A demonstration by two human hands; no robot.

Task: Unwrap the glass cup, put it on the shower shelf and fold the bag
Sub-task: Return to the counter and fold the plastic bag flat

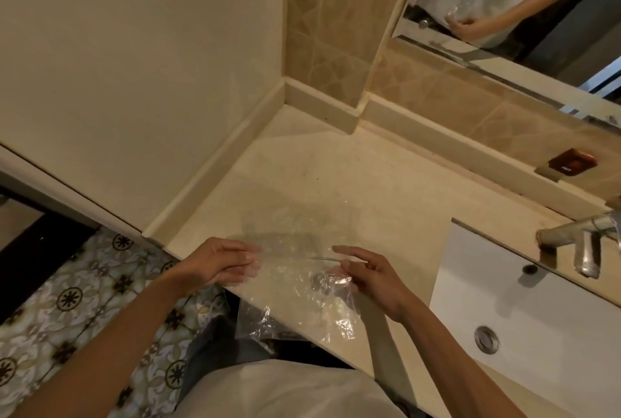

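A clear, crinkled plastic bag (295, 293) hangs between my two hands over the front edge of the beige counter (336, 189). My left hand (221, 261) pinches the bag's upper left edge between thumb and fingers. My right hand (368, 274) pinches its upper right edge, with the other fingers stretched out. The bag's lower part droops past the counter edge towards my lap. No glass cup or shower shelf is in sight.
A white sink (524, 310) with a metal drain and a chrome tap (578, 242) lies to the right. A mirror (524, 4) above reflects an arm and the bag. A small brown card (568, 163) leans on the back ledge. Patterned floor tiles (84, 300) lie at lower left.
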